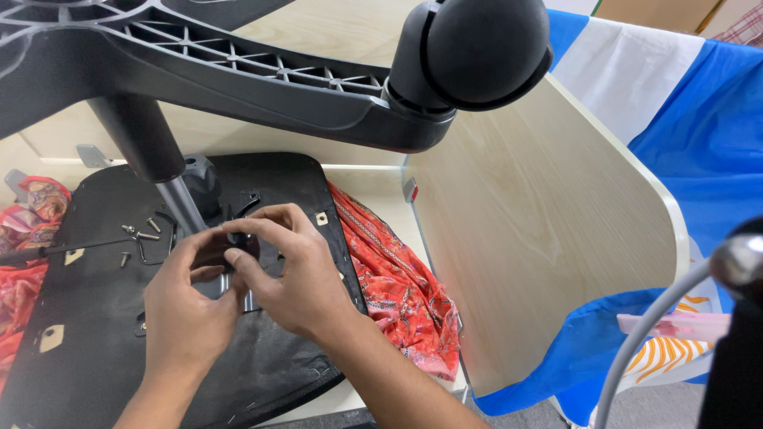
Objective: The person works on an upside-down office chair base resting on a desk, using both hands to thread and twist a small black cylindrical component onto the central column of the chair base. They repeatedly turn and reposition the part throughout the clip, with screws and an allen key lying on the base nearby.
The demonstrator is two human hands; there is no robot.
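At the centre of the upturned black fabric-covered chair seat base, the left hand and right hand both close their fingertips on a small black knob-like fitting beside the grey metal gas-lift column. The step appears to be seating this fitting; the next move likely calls for steady alignment. Loose silver screws lie left of the hands. The black star-shaped wheel base looms above.
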